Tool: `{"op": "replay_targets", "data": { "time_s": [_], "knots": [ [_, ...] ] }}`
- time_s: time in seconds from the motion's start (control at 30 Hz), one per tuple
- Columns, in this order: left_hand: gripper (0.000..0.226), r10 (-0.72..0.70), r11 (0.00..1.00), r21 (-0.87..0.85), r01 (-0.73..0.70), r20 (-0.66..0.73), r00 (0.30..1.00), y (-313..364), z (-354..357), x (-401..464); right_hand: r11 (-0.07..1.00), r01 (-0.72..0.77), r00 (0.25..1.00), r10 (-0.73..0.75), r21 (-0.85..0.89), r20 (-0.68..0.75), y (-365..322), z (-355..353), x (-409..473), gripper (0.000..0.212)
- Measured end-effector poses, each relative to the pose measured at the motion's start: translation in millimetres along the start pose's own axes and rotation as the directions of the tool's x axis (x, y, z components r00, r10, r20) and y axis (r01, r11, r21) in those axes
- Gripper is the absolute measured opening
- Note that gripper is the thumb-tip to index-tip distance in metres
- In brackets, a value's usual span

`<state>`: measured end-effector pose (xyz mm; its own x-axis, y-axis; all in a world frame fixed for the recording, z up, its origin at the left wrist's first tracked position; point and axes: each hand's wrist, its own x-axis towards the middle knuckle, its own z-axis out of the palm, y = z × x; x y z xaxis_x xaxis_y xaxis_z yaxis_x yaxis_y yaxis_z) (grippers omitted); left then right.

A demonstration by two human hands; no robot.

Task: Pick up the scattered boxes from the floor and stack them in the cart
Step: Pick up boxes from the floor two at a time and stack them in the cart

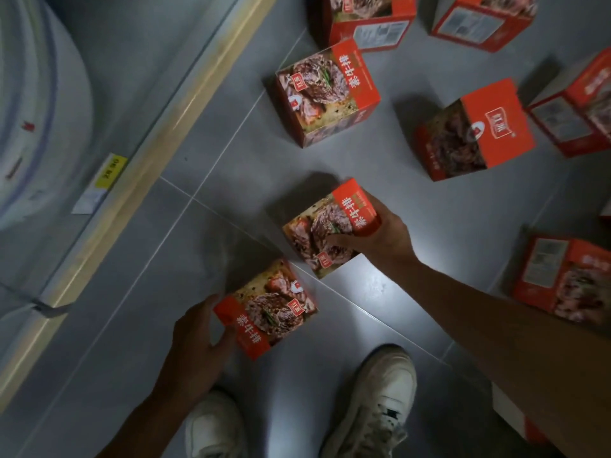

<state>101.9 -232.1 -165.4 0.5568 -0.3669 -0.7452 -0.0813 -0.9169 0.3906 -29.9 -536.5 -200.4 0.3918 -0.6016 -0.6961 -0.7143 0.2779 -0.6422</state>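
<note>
Several red boxes printed with a steak picture lie scattered on the grey tiled floor. My left hand (pixel 198 338) grips the nearest box (pixel 269 309) by its red left end. My right hand (pixel 377 238) grips a second box (pixel 322 229) just beyond it, with the thumb across the picture face and the fingers curled round its right side. More boxes stand farther off: one at the centre (pixel 325 94), one to the right (pixel 476 130), two at the top edge (pixel 363 18) (pixel 482 18). No cart is in view.
A shelf base with a pale wooden edge strip (pixel 172 127) and a yellow price label (pixel 110 171) runs diagonally on the left. Further boxes lie at the right edge (pixel 575 107) (pixel 568 279). My two white shoes (pixel 373 401) (pixel 215 428) stand at the bottom.
</note>
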Motion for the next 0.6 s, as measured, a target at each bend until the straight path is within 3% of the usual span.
{"op": "replay_targets", "data": {
  "time_s": [0.1, 0.23, 0.43, 0.5, 0.6],
  "knots": [
    [0.066, -0.059, 0.998, -0.017, 0.059, 0.02, 0.998, 6, -6, -11, 0.997, 0.05, 0.999, -0.05, -0.059, -0.008, -8, 4, -21, 0.087],
    [0.065, -0.087, 0.996, -0.028, 0.087, 0.003, 0.996, 12, -19, -26, 0.914, 0.12, 0.986, -0.155, -0.389, -0.062, -23, -1, -48, 0.102],
    [0.069, -0.178, 0.976, -0.118, 0.184, 0.056, 0.982, 19, -29, -45, 0.877, 0.121, 0.975, -0.193, -0.466, -0.111, -44, -31, -101, 0.104],
    [0.081, -0.227, 0.948, -0.207, 0.241, 0.087, 0.97, 21, -24, -43, 0.872, 0.123, 0.971, -0.205, -0.474, -0.125, -46, -42, -116, 0.106],
    [0.122, -0.318, 0.865, -0.361, 0.349, 0.145, 0.937, 19, -9, -37, 0.865, 0.142, 0.964, -0.231, -0.482, -0.13, -50, -54, -130, 0.108]
  ]
}}
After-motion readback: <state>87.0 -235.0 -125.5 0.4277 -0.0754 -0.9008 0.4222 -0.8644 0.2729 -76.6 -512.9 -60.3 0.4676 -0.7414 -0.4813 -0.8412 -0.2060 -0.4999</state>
